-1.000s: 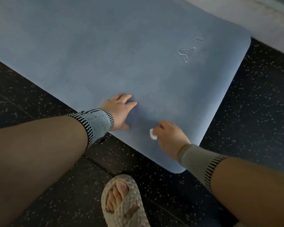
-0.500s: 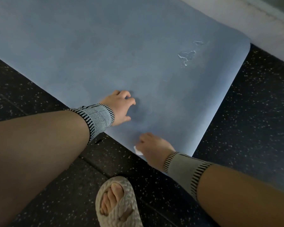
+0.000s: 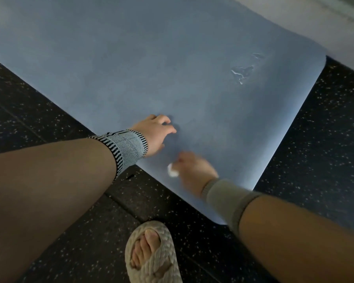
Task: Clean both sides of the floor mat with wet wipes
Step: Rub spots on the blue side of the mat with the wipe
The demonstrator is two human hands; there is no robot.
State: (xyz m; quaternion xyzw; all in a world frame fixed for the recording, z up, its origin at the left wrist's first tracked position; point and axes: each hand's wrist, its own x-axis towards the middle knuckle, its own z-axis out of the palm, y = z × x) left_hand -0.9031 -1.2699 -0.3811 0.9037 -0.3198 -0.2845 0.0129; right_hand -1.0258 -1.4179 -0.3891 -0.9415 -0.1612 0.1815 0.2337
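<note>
Head view: we crouch at mat [image 3: 151,58], spread flat on floor [image 3: 315,139]. Left hand [image 3: 153,132] braces near edge, fingers loosely bent on surface. Right hand [image 3: 192,170], blurred, fingers pinching wipe [image 3: 172,170] against mat. Top side mid-wipe, scuffs [image 3: 243,71] remain; underside seemingly untouched. No containers visible.
</note>
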